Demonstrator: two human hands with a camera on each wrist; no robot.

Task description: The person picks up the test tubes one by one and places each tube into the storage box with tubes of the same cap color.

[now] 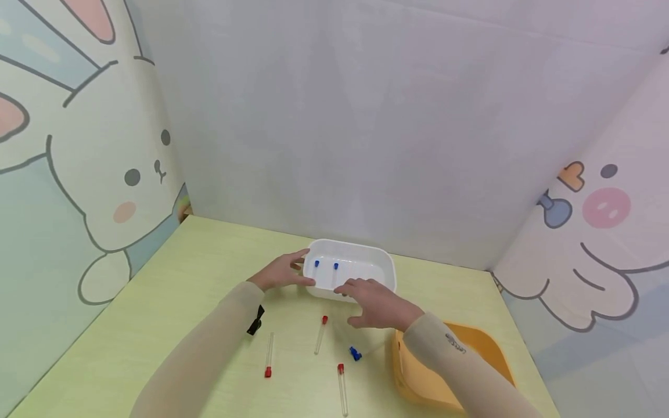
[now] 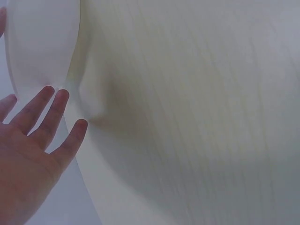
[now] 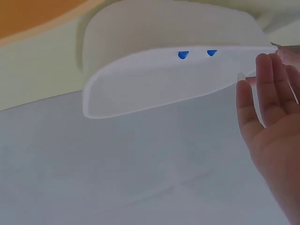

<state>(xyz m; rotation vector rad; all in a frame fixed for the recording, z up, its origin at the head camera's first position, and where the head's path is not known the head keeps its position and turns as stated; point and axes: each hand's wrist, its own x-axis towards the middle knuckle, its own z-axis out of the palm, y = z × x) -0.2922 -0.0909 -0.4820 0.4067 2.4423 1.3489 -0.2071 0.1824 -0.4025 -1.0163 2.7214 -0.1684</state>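
Note:
A white tray (image 1: 368, 295) stands near the back of the table. Inside it lie two tubes with blue caps (image 1: 336, 266). My left hand (image 1: 284, 271) is at the tray's left end, fingers spread, the thumb by the near rim. In the left wrist view, the straight fingers of that hand (image 2: 35, 136) are against or close to the tray wall (image 2: 44, 47). Over the tray's near rim reaches my right hand (image 1: 373, 302). The right wrist view shows its fingers nearly straight by the tray opening, and I see nothing gripped in that hand (image 3: 274, 108).
Nearer on the table lie three red-capped clear tubes: one left (image 1: 269, 354), one middle (image 1: 320, 337), one closest (image 1: 342, 389). A small blue object (image 1: 355, 353) lies among them, and a black bow-shaped object (image 1: 255, 321) by the left sleeve. An orange basket (image 1: 407, 383) stands under the right forearm.

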